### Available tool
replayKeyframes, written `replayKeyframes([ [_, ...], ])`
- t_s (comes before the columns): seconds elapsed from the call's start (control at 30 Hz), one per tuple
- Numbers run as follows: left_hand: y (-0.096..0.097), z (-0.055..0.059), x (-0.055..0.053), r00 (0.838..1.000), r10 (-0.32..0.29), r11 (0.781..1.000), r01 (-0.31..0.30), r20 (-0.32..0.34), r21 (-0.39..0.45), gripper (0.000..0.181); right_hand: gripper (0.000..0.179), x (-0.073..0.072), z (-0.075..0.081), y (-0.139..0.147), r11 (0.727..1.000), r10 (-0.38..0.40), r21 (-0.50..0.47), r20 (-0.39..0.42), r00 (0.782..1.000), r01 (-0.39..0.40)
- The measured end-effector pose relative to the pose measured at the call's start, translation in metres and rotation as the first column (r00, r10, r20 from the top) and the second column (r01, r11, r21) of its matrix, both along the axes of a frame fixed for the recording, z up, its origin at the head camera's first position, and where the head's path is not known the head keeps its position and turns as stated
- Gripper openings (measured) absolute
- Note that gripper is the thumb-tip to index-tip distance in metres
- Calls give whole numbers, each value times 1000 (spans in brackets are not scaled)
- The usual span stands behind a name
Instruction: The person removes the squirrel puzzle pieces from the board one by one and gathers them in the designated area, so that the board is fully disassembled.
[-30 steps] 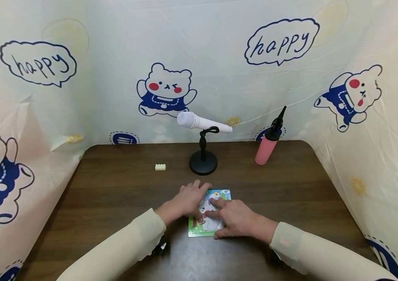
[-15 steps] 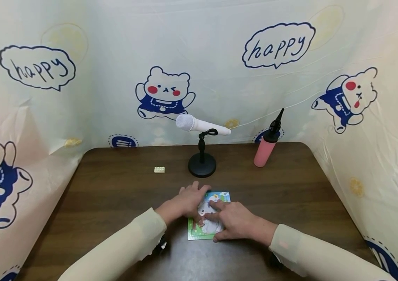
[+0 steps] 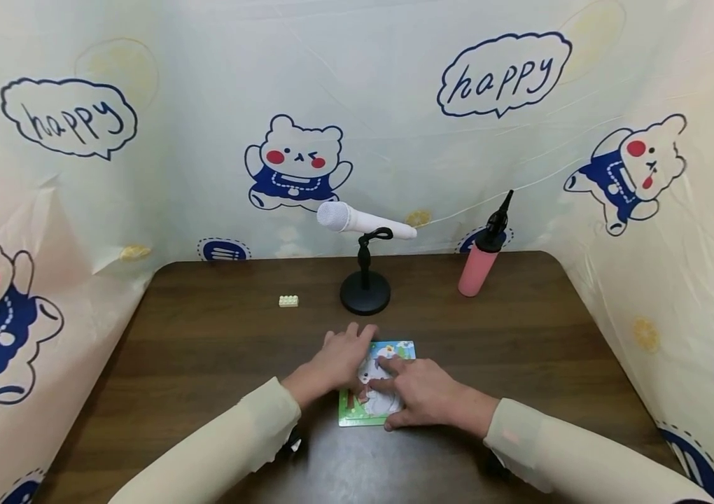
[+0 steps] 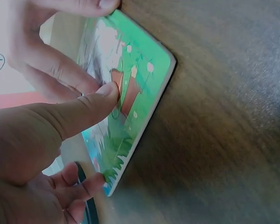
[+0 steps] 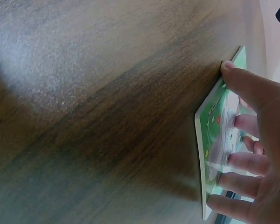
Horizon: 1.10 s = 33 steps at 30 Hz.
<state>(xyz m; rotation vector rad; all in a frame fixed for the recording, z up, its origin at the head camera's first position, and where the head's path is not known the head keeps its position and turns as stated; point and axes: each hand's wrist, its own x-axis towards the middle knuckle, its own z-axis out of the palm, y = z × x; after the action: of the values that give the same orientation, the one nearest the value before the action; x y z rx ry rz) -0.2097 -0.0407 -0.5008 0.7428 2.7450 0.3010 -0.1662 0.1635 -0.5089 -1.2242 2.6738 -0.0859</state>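
Note:
A flat picture board (image 3: 360,417), apparently a jigsaw puzzle with a white animal on green and blue, lies on the table. My left hand (image 3: 337,361) reaches over its left side. In the left wrist view, the left thumb (image 4: 91,108) presses on the picture beside a brown patch, and a fingertip touches the board's edge. My right hand (image 3: 430,393) lies over the right side with fingers spread on the picture. Its thumb (image 5: 245,84) rests at the edge in the right wrist view. The hands hide part of the picture.
Behind the board, a white microphone (image 3: 366,222) sits on a black stand (image 3: 365,294). A small cream toy brick (image 3: 288,301) is to its left. At the back right stands a pink pump (image 3: 478,269) with a black nozzle. Printed cloth (image 3: 206,175) surrounds the wooden table (image 3: 218,350).
Both hands and the board keep practically the same place. The head view shifts slightly down and back up.

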Motion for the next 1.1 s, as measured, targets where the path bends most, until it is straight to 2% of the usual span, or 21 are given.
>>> replayKeyframes([
  [0.2,-5,-2,-10,996,-6,999,3,92,41,112,72,-1,0,-1,1000,-28,11,49,998,27],
  [0.33,-6,-3,-13,986,-19,998,9,164,62,106,72,-1,0,-2,1000,-24,16,32,999,23],
  [0.4,-6,-4,-12,985,-16,998,7,172,57,103,72,0,1,-2,1000,-21,16,22,1000,21],
  [0.47,-7,-4,-11,989,1,999,-6,148,35,101,72,0,1,-2,1000,-21,15,17,1000,20],
  [0.6,-11,-8,-6,997,56,998,-55,46,-23,98,72,1,1,-1,1000,-26,13,20,999,26],
  [0.7,-13,-12,-3,997,79,997,-79,-1,-25,96,72,0,1,-1,999,-34,12,29,999,34],
  [0.87,-15,-14,-1,996,91,996,-91,-14,-10,92,72,-1,1,0,999,-48,12,45,998,48],
  [1.0,-14,-14,-2,995,96,995,-96,-2,-28,88,72,-1,0,0,999,-38,5,32,999,38],
  [1.1,-13,-12,0,996,90,995,-90,-16,-44,86,72,0,-1,0,1000,-31,4,25,999,31],
])
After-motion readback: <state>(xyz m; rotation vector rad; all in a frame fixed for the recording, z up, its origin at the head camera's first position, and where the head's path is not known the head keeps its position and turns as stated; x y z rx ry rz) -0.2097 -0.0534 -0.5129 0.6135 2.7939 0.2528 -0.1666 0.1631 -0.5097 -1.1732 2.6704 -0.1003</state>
